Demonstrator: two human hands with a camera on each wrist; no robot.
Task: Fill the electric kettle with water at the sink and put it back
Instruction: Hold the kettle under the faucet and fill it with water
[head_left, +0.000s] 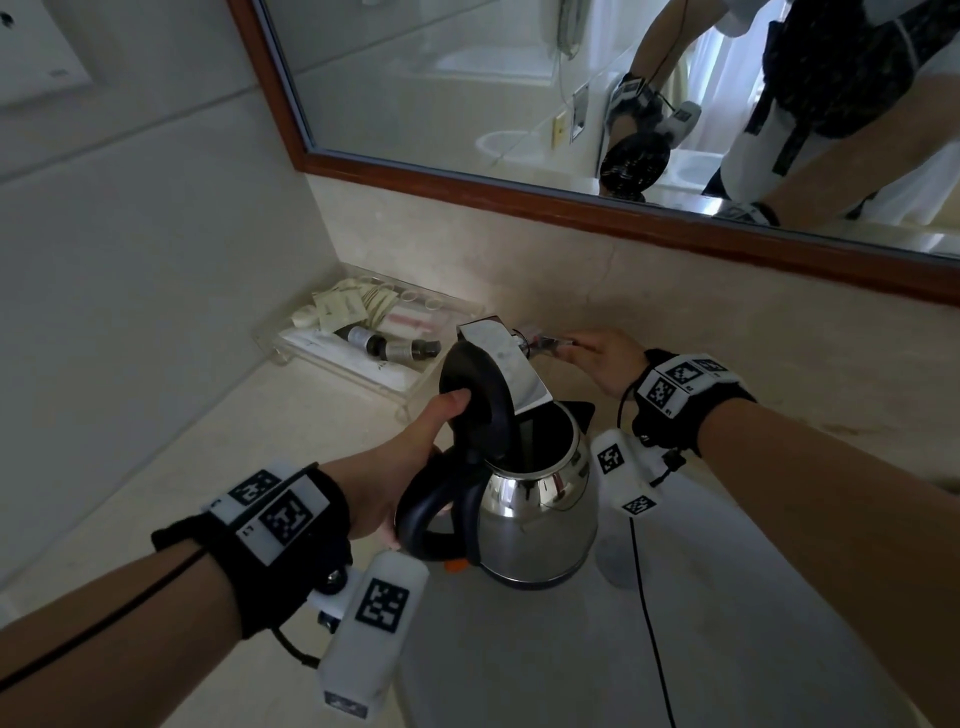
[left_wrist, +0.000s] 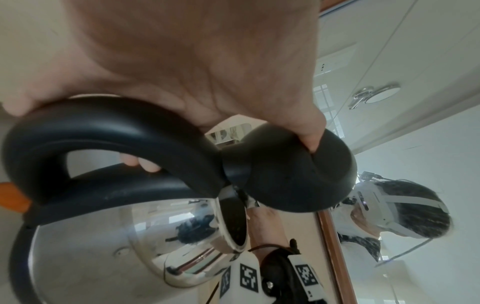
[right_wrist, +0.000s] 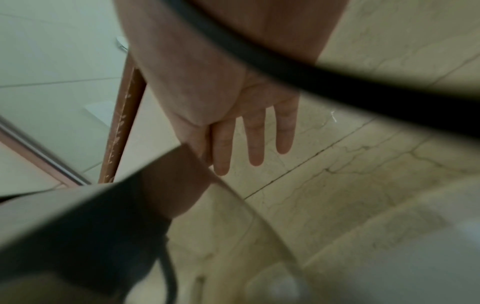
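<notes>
A stainless-steel electric kettle with a black handle hangs over the near rim of the sink basin. Its lid stands swung open, and the inside looks dark. My left hand grips the handle, thumb pressed on the lid's black back. In the left wrist view the fingers curl round the handle above the shiny body. My right hand reaches beyond the lid toward the wall with fingers straight, holding nothing. Whether it touches the lid is unclear.
A clear tray of toiletry sachets and small bottles sits on the marble counter at the back left. A wood-framed mirror hangs above the backsplash. A thin black cable dangles from my right wrist over the basin.
</notes>
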